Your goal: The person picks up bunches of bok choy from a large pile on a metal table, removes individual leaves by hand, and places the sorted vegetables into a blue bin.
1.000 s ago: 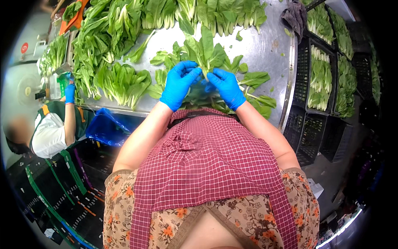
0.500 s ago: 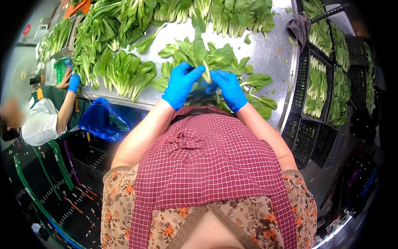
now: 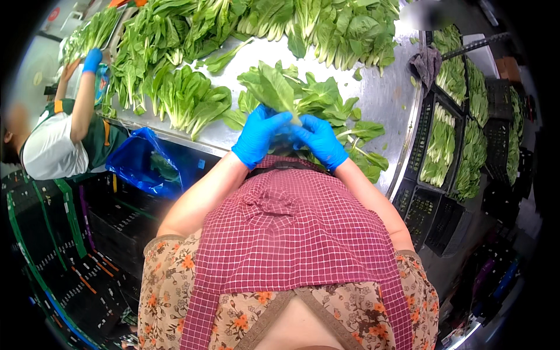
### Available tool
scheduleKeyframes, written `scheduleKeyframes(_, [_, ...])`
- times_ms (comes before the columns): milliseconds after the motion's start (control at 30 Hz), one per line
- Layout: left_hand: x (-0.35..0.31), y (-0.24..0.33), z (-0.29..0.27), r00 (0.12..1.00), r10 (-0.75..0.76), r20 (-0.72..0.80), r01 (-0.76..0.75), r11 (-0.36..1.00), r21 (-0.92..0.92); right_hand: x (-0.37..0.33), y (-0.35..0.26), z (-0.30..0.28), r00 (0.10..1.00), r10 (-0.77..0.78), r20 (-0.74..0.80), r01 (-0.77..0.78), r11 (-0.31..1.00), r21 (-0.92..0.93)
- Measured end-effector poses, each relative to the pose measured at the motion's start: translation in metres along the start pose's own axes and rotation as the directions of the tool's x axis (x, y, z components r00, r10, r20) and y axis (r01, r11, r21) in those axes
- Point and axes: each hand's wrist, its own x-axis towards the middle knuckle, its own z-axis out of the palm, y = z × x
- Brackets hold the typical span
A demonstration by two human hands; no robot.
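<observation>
Both my hands wear blue gloves and meet at the near edge of the metal table (image 3: 402, 105). My left hand (image 3: 259, 137) is closed round the lower part of a leafy green that looks like pak choi (image 3: 269, 87), its leaves pointing away from me. My right hand (image 3: 321, 141) pinches at the pale stem end, its fingertips partly hidden. Loose leaves (image 3: 326, 96) lie on the table beyond and to the right of my hands. A sheaf of the same greens (image 3: 184, 99) rests to the left.
Piled greens (image 3: 326, 29) line the far side of the table. Black crates (image 3: 443, 143) of greens stand at the right, by a grey cloth (image 3: 426, 64). A blue plastic bag (image 3: 131, 166) hangs at the near left edge. A co-worker (image 3: 58, 143) reaches toward bagged greens (image 3: 93, 32).
The held pak choi has turned, with a broad leaf now tipped left over my left hand. The view has shifted slightly. The co-worker's hands have moved farther away to the bagged greens.
</observation>
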Motion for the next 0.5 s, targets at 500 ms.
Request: scheduleKeyframes(500, [0.045, 0.041, -0.09, 0.974, 0.045, -0.224, -0.154, 0.853, -0.499, 0.228, -0.099, 0.007, 0.823, -0.564, 0.068, 0.458, 0.587, -0.667])
